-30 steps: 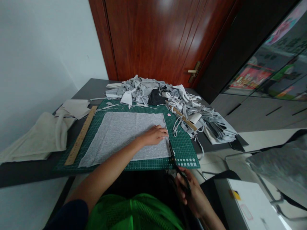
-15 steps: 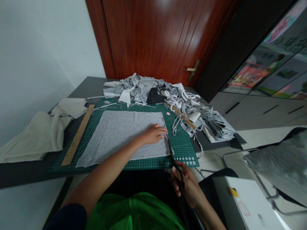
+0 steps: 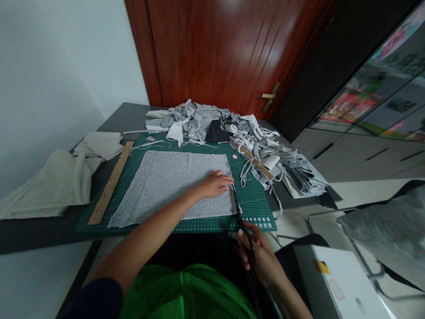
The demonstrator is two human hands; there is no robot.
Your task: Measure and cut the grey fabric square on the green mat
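A light grey piece of fabric (image 3: 175, 177) lies spread out on a green cutting mat (image 3: 255, 199). My left hand (image 3: 215, 184) rests flat on the fabric near its right edge, fingers stretched towards that edge. Black scissors (image 3: 239, 217) are held in my right hand (image 3: 257, 254), which is closed round their handles at the mat's front edge. The blades run along the fabric's right edge, with their tips close to my left fingertips. How far the blades are apart is too small to make out.
A wooden ruler (image 3: 111, 184) lies on the mat's left side, beside cream fabric (image 3: 56, 181). Grey and white scraps (image 3: 199, 122) are heaped at the back and right. A stack of folded fabric (image 3: 303, 177) sits farther right. A white box (image 3: 352, 279) stands at lower right.
The camera view has shifted slightly. Both hands, the scissors and the fabric keep nearly the same places relative to each other.
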